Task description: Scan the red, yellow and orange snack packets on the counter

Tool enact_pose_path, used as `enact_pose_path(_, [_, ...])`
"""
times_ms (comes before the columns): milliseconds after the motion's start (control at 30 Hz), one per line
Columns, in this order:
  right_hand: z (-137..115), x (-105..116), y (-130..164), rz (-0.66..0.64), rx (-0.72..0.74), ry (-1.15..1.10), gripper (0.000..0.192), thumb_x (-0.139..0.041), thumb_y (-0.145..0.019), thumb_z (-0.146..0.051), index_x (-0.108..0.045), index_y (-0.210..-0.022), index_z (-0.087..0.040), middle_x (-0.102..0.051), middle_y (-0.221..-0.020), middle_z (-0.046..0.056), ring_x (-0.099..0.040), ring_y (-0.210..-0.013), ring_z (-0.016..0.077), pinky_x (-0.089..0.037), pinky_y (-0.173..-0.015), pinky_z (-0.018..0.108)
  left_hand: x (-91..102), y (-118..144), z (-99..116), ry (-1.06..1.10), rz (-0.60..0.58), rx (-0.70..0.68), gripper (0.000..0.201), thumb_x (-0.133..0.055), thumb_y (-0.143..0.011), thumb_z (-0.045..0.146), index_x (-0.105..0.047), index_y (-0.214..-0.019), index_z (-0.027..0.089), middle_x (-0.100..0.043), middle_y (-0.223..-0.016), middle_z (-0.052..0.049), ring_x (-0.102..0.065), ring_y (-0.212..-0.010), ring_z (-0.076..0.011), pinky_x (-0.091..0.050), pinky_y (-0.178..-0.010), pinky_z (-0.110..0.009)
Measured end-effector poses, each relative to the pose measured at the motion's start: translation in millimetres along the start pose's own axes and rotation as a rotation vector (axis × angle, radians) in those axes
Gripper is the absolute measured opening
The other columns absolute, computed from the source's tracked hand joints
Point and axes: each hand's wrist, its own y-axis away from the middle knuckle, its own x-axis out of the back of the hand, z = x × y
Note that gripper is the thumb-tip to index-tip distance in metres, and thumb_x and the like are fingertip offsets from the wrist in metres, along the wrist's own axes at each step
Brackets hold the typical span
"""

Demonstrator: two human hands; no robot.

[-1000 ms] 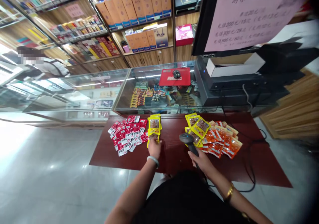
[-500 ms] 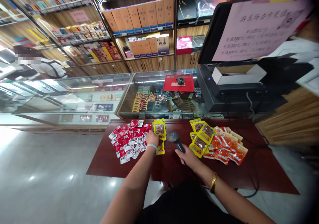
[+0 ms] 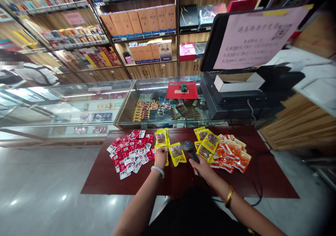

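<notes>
My right hand wraps its fingers round the handle of a dark handheld scanner. My left hand bends its fingers over stacked yellow packets; whether they pinch one, I cannot tell. A single yellow packet lies just right of those fingers, red-and-white packets to their left.

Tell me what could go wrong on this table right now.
The yellow packets at right lie against the orange packets, so the two kinds could get mixed. The left hand is close beside the red packets and might nudge them. The scanner in the right hand could knock the nearby single yellow packet.
</notes>
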Motion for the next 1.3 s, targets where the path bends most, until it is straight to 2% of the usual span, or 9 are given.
enact_pose_path(133, [0,20,5,0.015,-0.008,-0.011,0.039,-0.066,-0.074,-0.055,-0.05,-0.087,-0.022,-0.048,-0.052,-0.011,-0.041,-0.034,0.0072,-0.031,-0.038,0.021,-22.5,25,24,-0.427,0.068,-0.087,0.054,-0.07,-0.075,0.048,-0.057,-0.112,0.011,-0.067,-0.105,-0.02,-0.063,-0.102,-0.0308,-0.044,-0.086,-0.037])
enact_pose_path(233, [3,28,9,0.005,-0.022,-0.024,0.04,-0.065,-0.074,-0.056,-0.05,-0.089,-0.022,-0.048,-0.053,-0.011,-0.04,-0.034,0.0072,-0.031,-0.038,0.021,-43.6,42,39,-0.542,0.033,-0.095,0.083,-0.078,-0.066,0.049,-0.045,-0.131,0.01,-0.06,-0.121,-0.026,-0.056,-0.116,-0.0385,-0.039,-0.095,-0.041])
enact_pose_path(367, [8,29,13,-0.02,-0.032,-0.038,0.042,-0.066,-0.073,-0.056,-0.05,-0.09,-0.021,-0.046,-0.05,-0.012,-0.039,-0.033,0.0073,-0.031,-0.038,0.022,-63.1,47,40,-0.561,-0.015,-0.034,0.09,-0.082,-0.062,0.037,-0.041,-0.138,0.012,-0.061,-0.12,-0.027,-0.057,-0.116,-0.0393,-0.038,-0.097,-0.042])
enact_pose_path(500, [10,32,16,-0.032,-0.045,-0.036,0.045,-0.066,-0.072,-0.056,-0.052,-0.096,-0.021,-0.043,-0.046,-0.013,-0.038,-0.032,0.0076,-0.031,-0.037,0.021,-69.9,34,27,-0.39,-0.102,0.054,0.081,-0.08,-0.064,0.029,-0.045,-0.134,0.008,-0.069,-0.107,-0.023,-0.066,-0.103,-0.0319,-0.044,-0.086,-0.035])
enact_pose_path(600, [9,40,17,-0.012,-0.038,-0.051,0.043,-0.066,-0.073,-0.055,-0.052,-0.094,-0.021,-0.044,-0.047,-0.013,-0.04,-0.034,0.0078,-0.032,-0.038,0.021,-74.1,26,23,-0.078,-0.141,0.059,0.038,-0.075,-0.069,0.027,-0.063,-0.103,0.013,-0.073,-0.095,-0.016,-0.069,-0.088,-0.0256,-0.049,-0.077,-0.031])
enact_pose_path(667, [7,48,15,0.005,-0.022,-0.073,0.043,-0.066,-0.072,-0.057,-0.052,-0.092,-0.021,-0.044,-0.047,-0.013,-0.04,-0.035,0.0079,-0.032,-0.039,0.021,-78.0,23,27,0.17,-0.156,0.1,0.02,-0.071,-0.071,0.028,-0.064,-0.083,0.015,-0.072,-0.081,-0.01,-0.068,-0.074,-0.0209,-0.051,-0.069,-0.029])
enact_pose_path(833, [-3,71,11,0.098,0.015,-0.12,0.047,-0.068,-0.072,-0.059,-0.054,-0.096,-0.021,-0.045,-0.05,-0.011,-0.04,-0.035,0.0081,-0.034,-0.039,0.022,-89.9,22,51,0.497,-0.157,-0.003,0.027,-0.072,-0.066,0.04,-0.061,-0.076,0.017,-0.066,-0.069,-0.002,-0.06,-0.061,-0.0134,-0.049,-0.061,-0.025])
enact_pose_path(1033, [-21,89,8,0.126,0.066,-0.14,0.043,-0.069,-0.074,-0.058,-0.052,-0.089,-0.021,-0.047,-0.052,-0.009,-0.041,-0.037,0.0075,-0.033,-0.04,0.022,-109.0,26,85,0.581,-0.243,-0.086,0.04,-0.074,-0.061,0.051,-0.057,-0.076,0.018,-0.061,-0.069,0.001,-0.055,-0.06,-0.0102,-0.046,-0.06,-0.023])
enact_pose_path(1300, [-15,105,6,0.18,0.058,-0.17,0.042,-0.067,-0.074,-0.059,-0.049,-0.085,-0.023,-0.043,-0.049,-0.011,-0.04,-0.037,0.0086,-0.033,-0.041,0.023,-142.5,34,109,0.704,-0.337,-0.05,0.045,-0.081,-0.056,0.05,-0.056,-0.073,0.017,-0.06,-0.066,0.002,-0.053,-0.058,-0.0085,-0.044,-0.059,-0.021])
